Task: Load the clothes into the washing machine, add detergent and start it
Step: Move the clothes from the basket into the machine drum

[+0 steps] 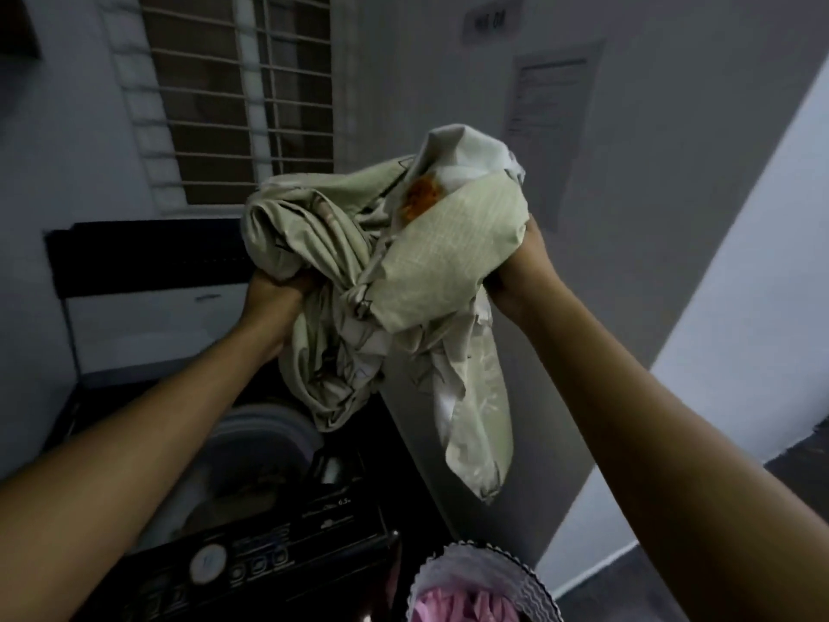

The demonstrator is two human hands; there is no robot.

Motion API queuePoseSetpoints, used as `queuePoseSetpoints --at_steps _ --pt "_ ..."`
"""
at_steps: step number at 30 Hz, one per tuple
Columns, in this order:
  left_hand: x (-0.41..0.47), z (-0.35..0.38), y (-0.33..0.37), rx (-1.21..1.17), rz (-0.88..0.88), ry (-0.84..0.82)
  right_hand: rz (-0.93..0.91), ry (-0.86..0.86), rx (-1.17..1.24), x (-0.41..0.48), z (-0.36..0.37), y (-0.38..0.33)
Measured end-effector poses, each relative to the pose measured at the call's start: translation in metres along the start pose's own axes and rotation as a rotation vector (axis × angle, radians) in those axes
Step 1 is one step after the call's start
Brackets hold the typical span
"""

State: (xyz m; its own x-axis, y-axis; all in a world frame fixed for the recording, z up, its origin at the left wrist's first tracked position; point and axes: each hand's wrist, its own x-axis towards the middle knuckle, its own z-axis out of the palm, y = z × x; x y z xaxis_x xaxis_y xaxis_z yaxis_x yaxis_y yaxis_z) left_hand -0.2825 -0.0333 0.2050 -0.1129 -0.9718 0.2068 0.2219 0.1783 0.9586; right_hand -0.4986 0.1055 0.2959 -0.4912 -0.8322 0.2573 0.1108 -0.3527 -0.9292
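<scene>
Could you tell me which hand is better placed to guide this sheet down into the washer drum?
Probably the left hand: it grips the green sheet almost directly above the open drum, while the right hand holds it off to the right of the drum.

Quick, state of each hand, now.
The left hand grips the sheet.
The right hand grips the same sheet.
</scene>
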Motion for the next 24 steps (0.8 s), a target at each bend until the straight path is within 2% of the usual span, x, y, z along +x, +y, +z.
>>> queuePoseSetpoints --at_steps 8,15,22,24 --pt "0.029 -0.139 0.0 0.1 -0.014 0.145 0.124 -0.211 0.139 0.016 0.156 0.054" --pt "0.043 -0.234 -0.015 0.165 -0.076 0.291 0.3 -0.296 0.353 0.019 0.258 0.109" --pt "0.05 -0.281 -0.056 0.213 -0.226 0.253 0.488 -0.195 0.577 0.014 0.292 0.166" --pt "0.052 -0.289 -0.075 0.241 -0.307 0.282 0.548 -0.163 0.498 0.012 0.286 0.191"
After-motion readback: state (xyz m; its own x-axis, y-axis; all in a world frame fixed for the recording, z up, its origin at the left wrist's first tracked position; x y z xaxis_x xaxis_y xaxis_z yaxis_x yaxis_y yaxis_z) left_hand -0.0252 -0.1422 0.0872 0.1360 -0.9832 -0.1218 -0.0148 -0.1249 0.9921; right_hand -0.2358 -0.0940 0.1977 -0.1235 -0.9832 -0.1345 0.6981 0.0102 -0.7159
